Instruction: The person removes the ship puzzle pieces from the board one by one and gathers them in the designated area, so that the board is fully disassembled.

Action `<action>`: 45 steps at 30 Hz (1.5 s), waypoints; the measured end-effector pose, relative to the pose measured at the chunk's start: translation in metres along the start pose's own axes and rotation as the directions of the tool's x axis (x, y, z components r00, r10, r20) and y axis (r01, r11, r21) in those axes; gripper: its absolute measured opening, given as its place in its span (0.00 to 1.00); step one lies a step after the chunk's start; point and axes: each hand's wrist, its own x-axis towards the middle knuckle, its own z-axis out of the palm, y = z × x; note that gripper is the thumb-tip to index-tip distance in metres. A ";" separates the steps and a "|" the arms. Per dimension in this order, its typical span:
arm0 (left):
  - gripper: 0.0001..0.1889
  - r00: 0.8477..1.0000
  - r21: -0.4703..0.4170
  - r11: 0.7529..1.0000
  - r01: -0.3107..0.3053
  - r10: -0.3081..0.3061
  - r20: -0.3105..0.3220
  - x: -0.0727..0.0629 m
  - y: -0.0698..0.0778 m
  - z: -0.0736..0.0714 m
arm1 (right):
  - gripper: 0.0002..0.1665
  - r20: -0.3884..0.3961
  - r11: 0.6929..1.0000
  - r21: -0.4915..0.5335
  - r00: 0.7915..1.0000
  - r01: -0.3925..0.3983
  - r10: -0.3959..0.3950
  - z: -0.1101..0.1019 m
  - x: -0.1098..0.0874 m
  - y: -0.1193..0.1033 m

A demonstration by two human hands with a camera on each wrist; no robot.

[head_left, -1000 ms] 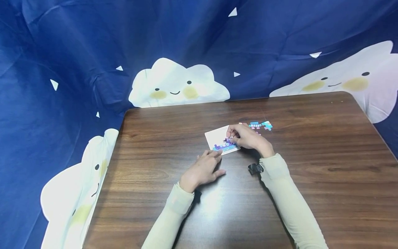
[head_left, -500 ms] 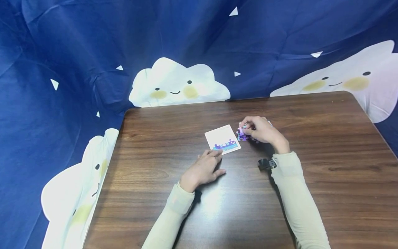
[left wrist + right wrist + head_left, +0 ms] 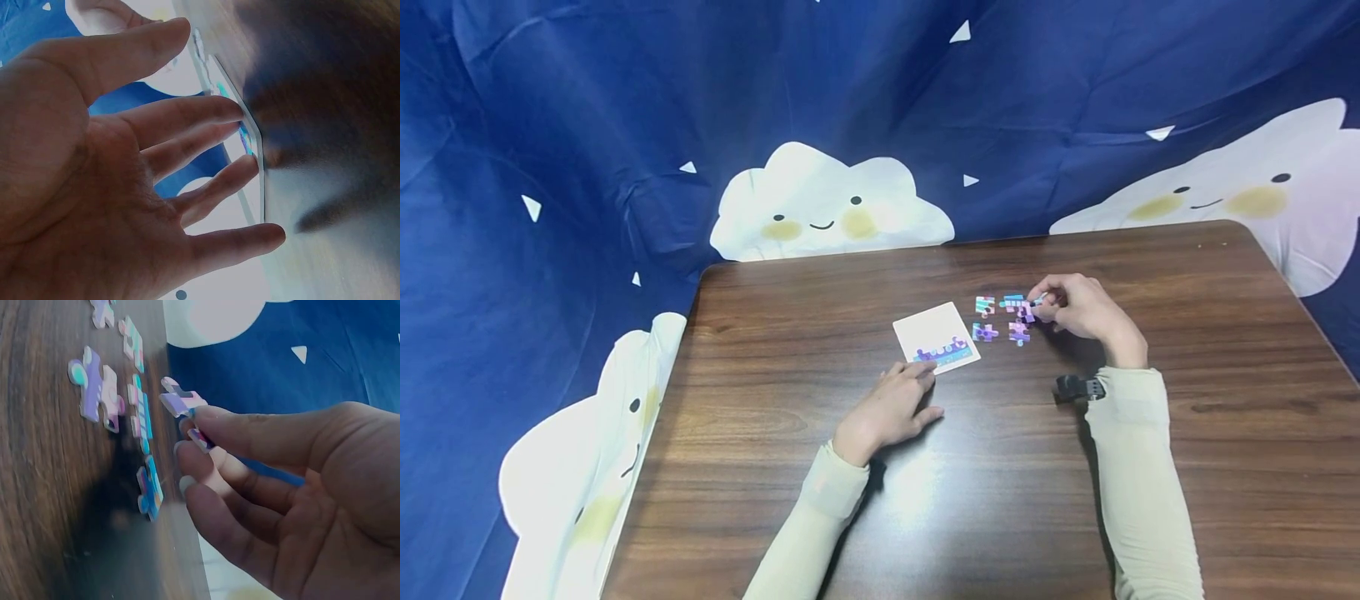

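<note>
My right hand (image 3: 1086, 310) pinches a purple-and-pink jigsaw piece (image 3: 181, 401) between thumb and fingers, raised over the table and tilted in the right wrist view. Below it lie loose pieces, among them a blue-and-pink piece (image 3: 140, 412), a blue piece (image 3: 151, 487) and a purple-and-pink piece (image 3: 94, 387). To their left is a white puzzle board (image 3: 928, 327), with a joined strip of purple-and-blue pieces (image 3: 942, 353) along its near edge. My left hand (image 3: 887, 412) has its fingers spread, their tips at the board's near edge.
More loose pieces lie just right of the board, such as a light-coloured piece (image 3: 985, 306) and a purple piece (image 3: 985, 332). The brown wooden table (image 3: 760, 358) ends at a blue cloud-patterned curtain (image 3: 850, 75) behind and at the left.
My right hand has moved from over the board rightward across the loose pieces, uncovering several. The dark purple piece it had over the board has left there. The left hand has stayed put.
</note>
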 end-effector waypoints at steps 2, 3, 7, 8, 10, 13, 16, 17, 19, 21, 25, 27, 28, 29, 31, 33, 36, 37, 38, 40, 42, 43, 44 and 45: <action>0.30 1.000 0.002 1.000 0.000 0.000 0.000 0.000 0.000 0.001 | 0.12 0.009 1.000 0.010 1.000 -0.010 0.010 -0.002 -0.002 0.003; 0.30 1.000 0.003 1.000 -0.001 0.001 0.000 0.000 0.001 0.000 | 0.12 0.016 1.000 0.014 1.000 -0.016 0.016 -0.004 -0.003 0.004; 0.30 1.000 0.008 1.000 -0.009 0.009 -0.002 0.001 0.002 0.000 | 0.12 0.050 0.998 0.036 0.997 -0.055 0.053 -0.011 -0.008 0.013; 0.30 1.000 0.009 1.000 -0.011 0.011 -0.003 0.000 0.002 0.000 | 0.12 0.058 0.997 0.040 0.996 -0.068 0.065 -0.012 -0.009 0.015; 0.30 1.000 0.011 1.000 -0.012 0.012 -0.004 0.000 0.002 0.000 | 0.11 0.064 0.995 0.040 0.994 -0.092 0.090 -0.015 -0.011 0.019; 0.30 1.000 0.010 1.000 -0.008 0.008 -0.004 -0.001 0.002 0.000 | 0.12 0.062 0.993 0.035 0.991 -0.117 0.115 -0.016 -0.012 0.023; 0.30 1.000 -0.002 1.000 -0.005 0.005 0.000 -0.001 0.001 0.000 | 0.12 0.061 0.992 0.024 0.990 -0.127 0.126 -0.015 -0.010 0.026; 0.30 1.000 -0.005 1.000 -0.007 0.007 -0.003 -0.001 0.001 0.000 | 0.12 0.065 0.992 0.021 0.990 -0.128 0.126 -0.014 -0.010 0.026; 0.30 1.000 -0.008 1.000 -0.010 0.010 -0.005 -0.002 0.000 0.001 | 0.12 0.069 0.992 0.001 0.989 -0.129 0.129 -0.013 -0.009 0.026; 0.30 1.000 -0.004 1.000 -0.010 0.010 -0.004 -0.002 0.000 0.000 | 0.12 0.074 0.991 -0.017 0.988 -0.134 0.135 -0.012 -0.008 0.025; 0.30 1.000 0.012 1.000 -0.012 0.013 -0.006 -0.002 0.000 0.000 | 0.13 0.059 0.987 -0.068 0.987 -0.147 0.152 -0.011 -0.007 0.025; 0.30 1.000 0.011 1.000 -0.013 0.013 -0.004 -0.001 0.000 0.000 | 0.13 0.045 0.983 -0.086 0.985 -0.162 0.167 -0.011 -0.007 0.024; 0.30 1.000 0.008 1.000 -0.011 0.011 -0.003 -0.001 0.000 -0.001 | 0.14 0.037 0.981 -0.096 0.984 -0.169 0.173 -0.011 -0.006 0.023; 0.30 1.000 -0.001 1.000 -0.006 0.006 0.001 -0.001 0.000 -0.001 | 0.14 0.033 0.979 -0.100 0.983 -0.175 0.180 -0.011 -0.006 0.023; 0.30 1.000 -0.013 1.000 0.001 -0.001 0.000 0.000 0.000 -0.001 | 0.13 0.026 0.977 -0.106 0.982 -0.185 0.188 -0.011 -0.005 0.022; 0.30 1.000 -0.012 1.000 0.003 -0.003 -0.010 0.000 0.001 -0.001 | 0.13 0.020 0.976 -0.115 0.982 -0.185 0.188 -0.011 -0.005 0.022; 0.29 1.000 -0.003 1.000 0.006 -0.006 -0.028 0.000 0.001 -0.002 | 0.13 0.010 0.976 -0.119 0.982 -0.184 0.187 -0.011 -0.004 0.023; 0.28 0.999 0.000 1.000 0.009 -0.009 -0.033 -0.001 0.001 -0.002 | 0.13 0.007 0.976 -0.122 0.983 -0.182 0.184 -0.011 -0.004 0.023; 0.28 0.999 -0.002 1.000 0.015 -0.015 -0.034 -0.001 0.002 -0.002 | 0.13 0.004 0.976 -0.122 0.984 -0.179 0.180 -0.010 -0.004 0.023; 0.28 0.999 -0.016 0.999 0.038 -0.039 -0.035 -0.002 0.002 -0.001 | 0.12 -0.011 0.978 -0.131 0.987 -0.163 0.163 -0.009 -0.003 0.023; 0.28 0.997 -0.039 0.997 0.072 -0.073 -0.030 -0.003 0.002 -0.001 | 0.10 -0.027 0.980 -0.141 0.990 -0.138 0.136 -0.008 -0.003 0.020; 0.28 0.995 -0.052 0.995 0.091 -0.092 -0.026 -0.004 0.002 -0.001 | 0.09 -0.035 0.982 -0.142 0.992 -0.125 0.122 -0.007 -0.003 0.018; 0.28 0.994 -0.058 0.993 0.107 -0.108 -0.023 -0.005 0.001 -0.001 | 0.09 -0.043 0.983 -0.141 0.993 -0.114 0.109 -0.005 -0.002 0.016; 0.29 0.992 -0.063 0.991 0.120 -0.122 -0.019 -0.005 0.001 -0.001 | 0.09 -0.053 0.985 -0.142 0.994 -0.099 0.093 -0.004 -0.002 0.013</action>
